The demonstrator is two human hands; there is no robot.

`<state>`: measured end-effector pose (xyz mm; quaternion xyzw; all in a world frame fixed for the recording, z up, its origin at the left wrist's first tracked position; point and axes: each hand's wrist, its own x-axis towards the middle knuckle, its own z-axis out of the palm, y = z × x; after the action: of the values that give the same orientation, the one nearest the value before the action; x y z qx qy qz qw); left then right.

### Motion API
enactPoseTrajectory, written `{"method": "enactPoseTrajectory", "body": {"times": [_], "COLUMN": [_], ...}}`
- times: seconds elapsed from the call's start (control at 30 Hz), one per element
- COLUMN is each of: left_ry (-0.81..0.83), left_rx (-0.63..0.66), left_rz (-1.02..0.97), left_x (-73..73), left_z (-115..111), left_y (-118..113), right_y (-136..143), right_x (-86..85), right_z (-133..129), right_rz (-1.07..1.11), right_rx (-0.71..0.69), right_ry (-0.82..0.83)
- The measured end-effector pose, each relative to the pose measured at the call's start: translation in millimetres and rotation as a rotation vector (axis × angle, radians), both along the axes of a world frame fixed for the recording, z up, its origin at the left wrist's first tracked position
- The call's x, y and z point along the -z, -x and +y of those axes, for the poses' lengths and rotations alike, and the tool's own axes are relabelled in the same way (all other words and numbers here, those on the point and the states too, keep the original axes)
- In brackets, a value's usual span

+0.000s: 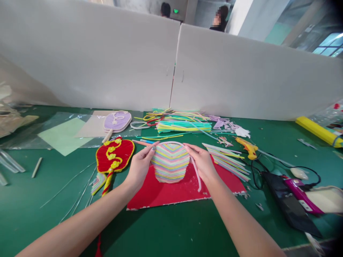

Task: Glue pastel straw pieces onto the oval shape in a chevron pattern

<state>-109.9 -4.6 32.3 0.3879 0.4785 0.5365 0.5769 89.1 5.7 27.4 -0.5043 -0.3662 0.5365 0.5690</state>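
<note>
Pinching the pale strip (198,175) along the top edge of the striped panel (172,163), the left hand (141,165) and right hand (202,160) flank it above the red board (171,194); beyond lie bundled colored stems (184,127), with a yellow glue gun (248,147) farther right.

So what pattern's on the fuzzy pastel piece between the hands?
The piece has V-shaped stripes; head view best.
</note>
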Motion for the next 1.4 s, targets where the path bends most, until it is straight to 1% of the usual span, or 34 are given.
{"method": "enactPoseTrajectory", "body": {"times": [0.1, 0.23, 0.4, 0.63, 0.73, 0.93, 1.07, 1.23, 1.4], "left_ry": [-0.022, -0.048, -0.046, -0.072, -0.08, -0.081, -0.086, -0.09, -0.089], "left_rx": [-0.019, -0.028, -0.031, -0.013, -0.011, -0.006, -0.006, -0.002, 0.01], "left_rz": [0.037, 0.081, 0.099, 0.137, 0.152, 0.15, 0.15, 0.167, 0.162], "left_x": [2.3, 5.2, 4.9, 7.5, 7.6, 5.5, 5.7, 3.5, 1.6], "left_z": [1.4, 3.5, 3.3, 5.0, 5.0, 4.4, 4.5, 3.5, 2.2], "left_y": [1.5, 3.7, 3.6, 4.0, 4.6, 4.5, 4.2, 3.8, 2.8], "right_y": [2.0, 1.5, -4.4, -9.8, -9.1, -7.5, -7.1, -6.4, -7.3], "right_x": [2.9, 3.6, 6.1, 11.8, 10.9, 5.2, 1.8, 0.2, 0.0], "right_z": [-0.9, -3.7, -4.0, -2.6, -3.1, -3.3, -3.4, -3.2, -2.5], "right_rz": [0.033, -0.015, -0.117, -0.274, -0.241, -0.061, 0.018, 0.052, 0.02], "right_rx": [-0.016, -0.059, -0.11, -0.132, -0.133, -0.1, -0.081, -0.07, -0.057], "right_ry": [0.02, 0.051, -0.011, -0.08, -0.07, 0.047, 0.089, 0.108, 0.08]}}
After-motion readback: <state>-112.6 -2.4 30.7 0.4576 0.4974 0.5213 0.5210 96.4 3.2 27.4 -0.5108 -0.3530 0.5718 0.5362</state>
